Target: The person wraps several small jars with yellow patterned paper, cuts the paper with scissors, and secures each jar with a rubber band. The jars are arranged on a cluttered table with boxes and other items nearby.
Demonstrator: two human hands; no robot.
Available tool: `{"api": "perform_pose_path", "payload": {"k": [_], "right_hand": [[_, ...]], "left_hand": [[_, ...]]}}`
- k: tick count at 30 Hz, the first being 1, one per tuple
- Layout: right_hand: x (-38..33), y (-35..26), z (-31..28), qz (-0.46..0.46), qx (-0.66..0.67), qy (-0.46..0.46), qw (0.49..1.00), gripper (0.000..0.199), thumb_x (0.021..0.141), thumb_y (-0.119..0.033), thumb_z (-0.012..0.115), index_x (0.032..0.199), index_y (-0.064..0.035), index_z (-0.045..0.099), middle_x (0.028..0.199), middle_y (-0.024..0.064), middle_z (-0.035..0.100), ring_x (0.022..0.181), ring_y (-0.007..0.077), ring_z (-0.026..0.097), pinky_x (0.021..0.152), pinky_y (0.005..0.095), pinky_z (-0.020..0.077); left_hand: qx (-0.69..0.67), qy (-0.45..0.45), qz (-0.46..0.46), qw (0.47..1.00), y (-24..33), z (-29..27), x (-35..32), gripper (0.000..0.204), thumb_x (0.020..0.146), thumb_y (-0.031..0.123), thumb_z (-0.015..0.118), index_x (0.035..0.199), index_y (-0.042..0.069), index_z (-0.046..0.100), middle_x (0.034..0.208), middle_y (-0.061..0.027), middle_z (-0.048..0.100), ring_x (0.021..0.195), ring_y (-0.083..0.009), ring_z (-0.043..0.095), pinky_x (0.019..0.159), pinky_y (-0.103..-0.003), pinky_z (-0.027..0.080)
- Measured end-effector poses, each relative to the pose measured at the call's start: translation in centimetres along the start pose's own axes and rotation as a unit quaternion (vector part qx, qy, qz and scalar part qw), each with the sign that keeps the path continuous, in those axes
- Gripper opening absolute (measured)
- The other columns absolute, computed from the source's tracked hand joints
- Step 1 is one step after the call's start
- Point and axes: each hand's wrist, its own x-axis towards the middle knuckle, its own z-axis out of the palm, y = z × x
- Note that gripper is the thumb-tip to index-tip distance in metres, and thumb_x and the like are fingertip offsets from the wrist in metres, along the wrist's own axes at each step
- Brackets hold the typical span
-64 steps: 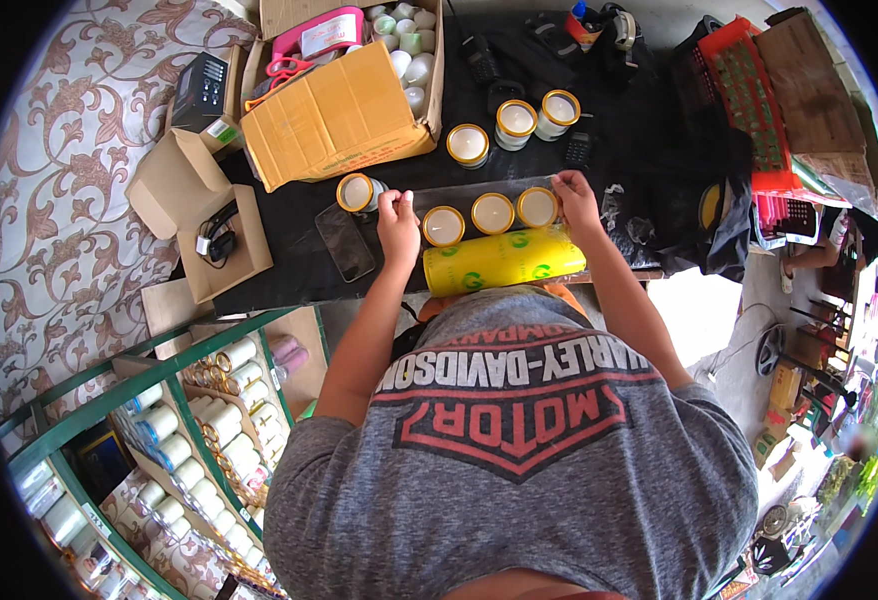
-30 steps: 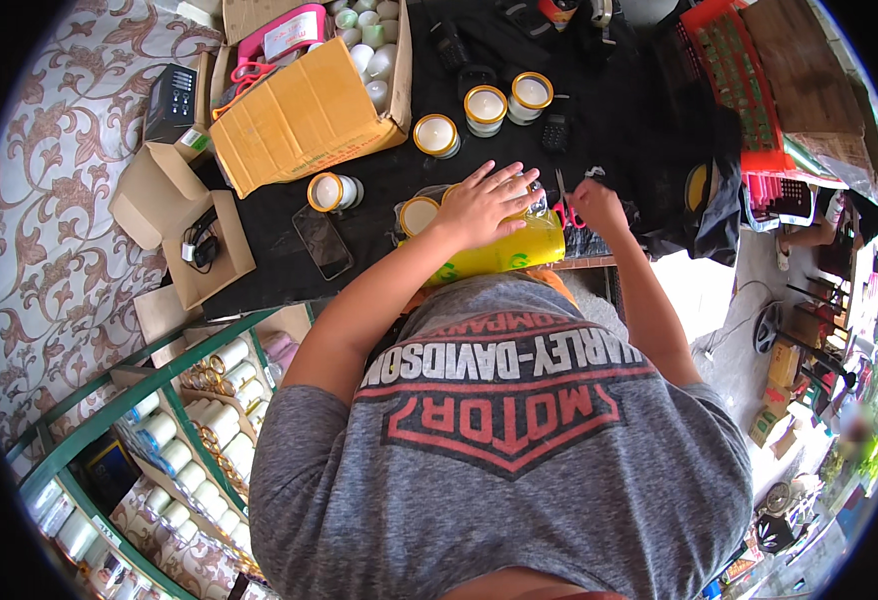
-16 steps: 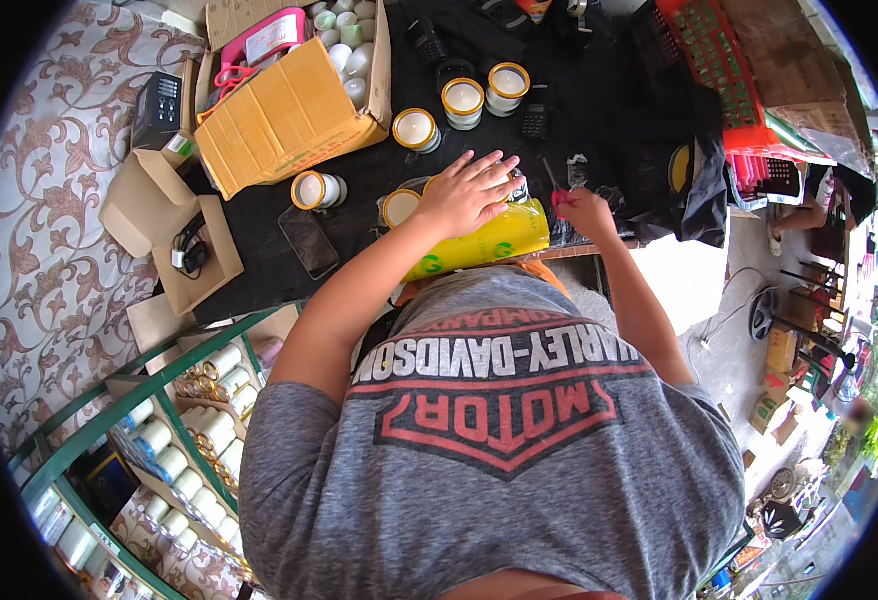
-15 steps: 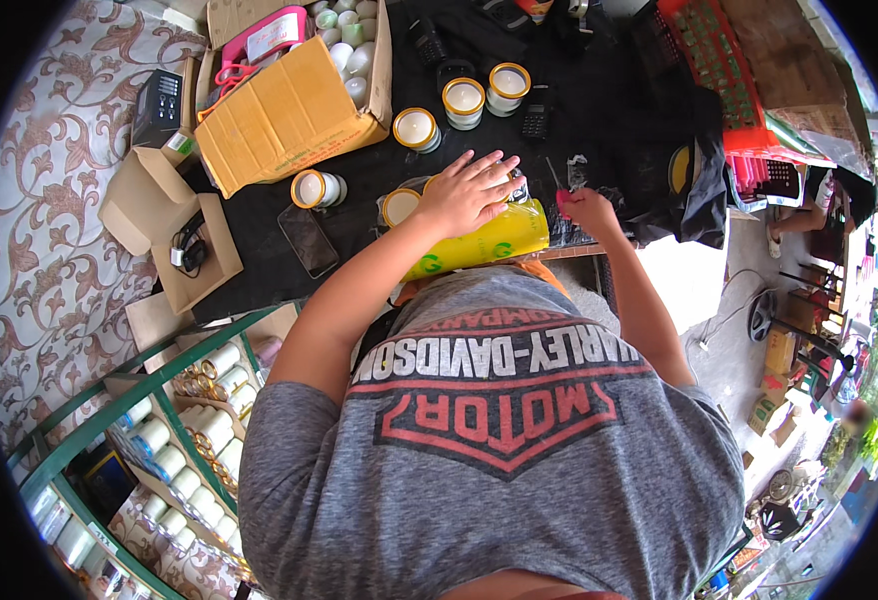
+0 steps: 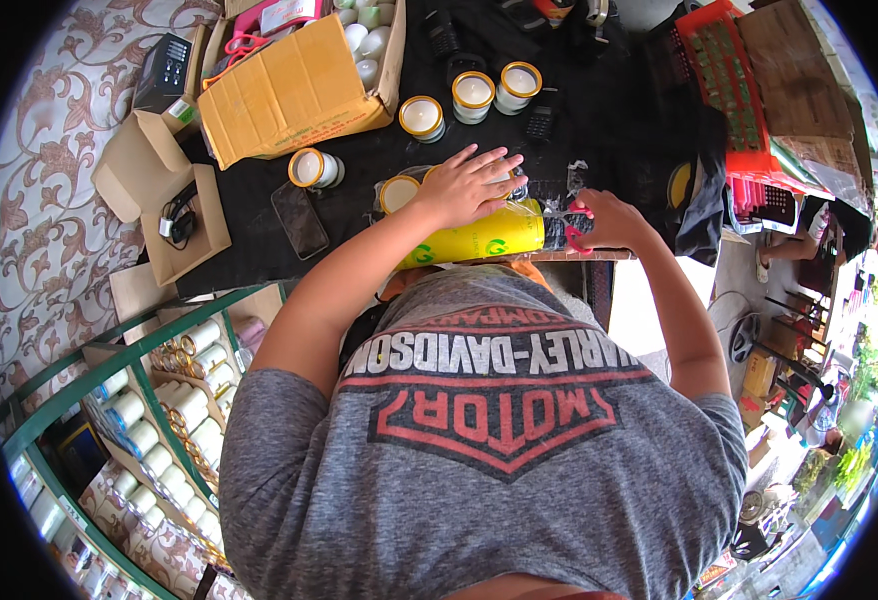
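My left hand (image 5: 474,182) lies flat with fingers spread on a short row of gold-rimmed candle tins (image 5: 399,191) wrapped in clear film. They sit just behind a yellow roll of film (image 5: 471,240) at the near edge of the black table (image 5: 599,130). My right hand (image 5: 614,218) is at the roll's right end, closed on red-handled scissors (image 5: 573,228) whose blades are at the film there. The tins under my left palm are mostly hidden.
Loose candle tins (image 5: 473,92) stand farther back, and one (image 5: 309,168) lies to the left beside a dark phone (image 5: 301,220). A large cardboard box (image 5: 294,85), a small open box (image 5: 174,215), a red crate (image 5: 734,90) and a green shelf of candles (image 5: 159,400) surround the table.
My left hand has moved right from the lone tin onto the row above the yellow roll. My right hand has come down to the roll's right end with the scissors.
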Motion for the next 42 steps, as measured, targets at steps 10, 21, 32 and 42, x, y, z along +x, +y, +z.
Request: {"api": "perform_pose_path", "payload": {"k": [10, 21, 32, 42], "right_hand": [[4.3, -3.7, -1.3, -0.11, -0.05, -0.054, 0.991, 0.062, 0.057, -0.04, 0.083, 0.108, -0.0122, 0.059, 0.103, 0.0061, 0.064, 0.103, 0.0252, 0.056, 0.087, 0.0391, 0.0463], [6.1, -5.3, 1.8, -0.189, -0.047, -0.009, 0.981, 0.051, 0.065, -0.04, 0.08, 0.104, -0.0124, 0.063, 0.101, 0.0056, 0.064, 0.102, 0.0255, 0.053, 0.092, 0.0394, 0.0405], [3.4, -8.9, 3.9, -0.156, -0.125, 0.13, 0.971, 0.055, 0.066, -0.048, 0.074, 0.102, -0.0099, 0.058, 0.097, 0.0043, 0.06, 0.102, 0.0219, 0.053, 0.088, 0.0369, 0.0399], [3.1, -10.5, 5.3, -0.143, -0.145, 0.168, 0.965, 0.05, 0.065, -0.045, 0.075, 0.099, -0.0118, 0.059, 0.092, 0.0039, 0.06, 0.095, 0.0204, 0.056, 0.082, 0.0355, 0.0415]], "left_hand": [[-0.004, -0.021, -0.01, 1.0, 0.0, 0.1, -0.2, 0.049, 0.095, 0.043, 0.045, 0.143, 0.033, 0.038, 0.154, 0.0027, 0.028, 0.141, -0.0197, 0.028, 0.113, -0.047, 0.026], [-0.006, -0.022, -0.014, 1.0, 0.0, 0.2, -0.3, 0.048, 0.097, 0.045, 0.039, 0.143, 0.032, 0.037, 0.154, 0.0019, 0.028, 0.141, -0.0203, 0.028, 0.114, -0.047, 0.025], [-0.027, -0.012, -0.007, 1.0, -0.7, 0.8, -0.2, 0.047, 0.097, 0.043, 0.042, 0.142, 0.031, 0.039, 0.153, 0.0014, 0.03, 0.14, -0.0197, 0.029, 0.113, -0.046, 0.025], [-0.062, -0.132, -0.01, 0.989, -1.3, -0.2, 0.7, 0.049, 0.098, 0.034, 0.036, 0.147, 0.029, 0.032, 0.157, 0.002, 0.018, 0.144, -0.018, 0.019, 0.116, -0.042, 0.018]]}}
